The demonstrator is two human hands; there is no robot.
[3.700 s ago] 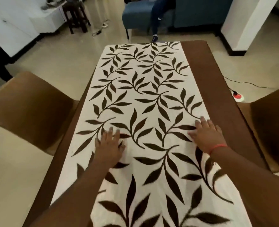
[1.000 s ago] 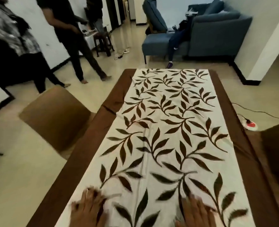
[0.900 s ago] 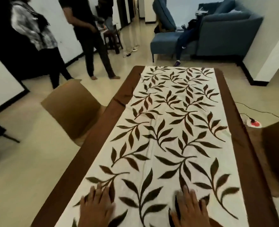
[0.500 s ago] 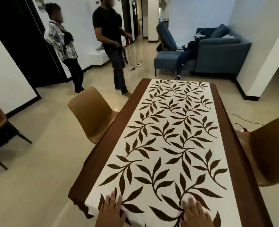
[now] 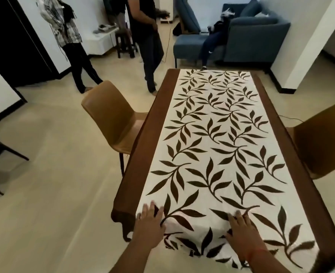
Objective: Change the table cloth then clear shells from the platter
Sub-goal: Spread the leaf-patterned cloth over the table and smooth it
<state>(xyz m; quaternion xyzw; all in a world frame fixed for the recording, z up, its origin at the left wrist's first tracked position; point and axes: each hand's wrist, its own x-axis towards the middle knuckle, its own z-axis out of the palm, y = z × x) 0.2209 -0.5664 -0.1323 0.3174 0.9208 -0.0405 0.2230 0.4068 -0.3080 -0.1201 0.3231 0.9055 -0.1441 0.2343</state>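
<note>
- Head view: the left hand [image 5: 150,223] lies flat on the table cloth [image 5: 212,154] at the near end of the bench [image 5: 143,164], with fingers straight and a little spread; its grip is wide and holds nothing.
- The right hand [image 5: 241,231] lies flat on the same cloth, to the right of the left hand, fingers straight and together; its grip is also wide and holds nothing. A thin red band [image 5: 258,251] is around its wrist.
- The table cloth is white with dark leaf pattern. It runs from under both hands away to the far end of the bench, and a brown cloth [image 5: 160,119] shows as a strip on each long side of it.
- Between the two hands the near edge of the white cloth hangs down over the end of the bench, with some folds.
- To the left of the left hand stands a tan chair [image 5: 111,119], just beside the bench; another chair [image 5: 324,138] stands to the right of the right hand.
- Far beyond the hands two persons [image 5: 145,36] stand on the floor, and a blue sofa [image 5: 251,30] is behind the bench.
- I cannot see any platter or shells.
</note>
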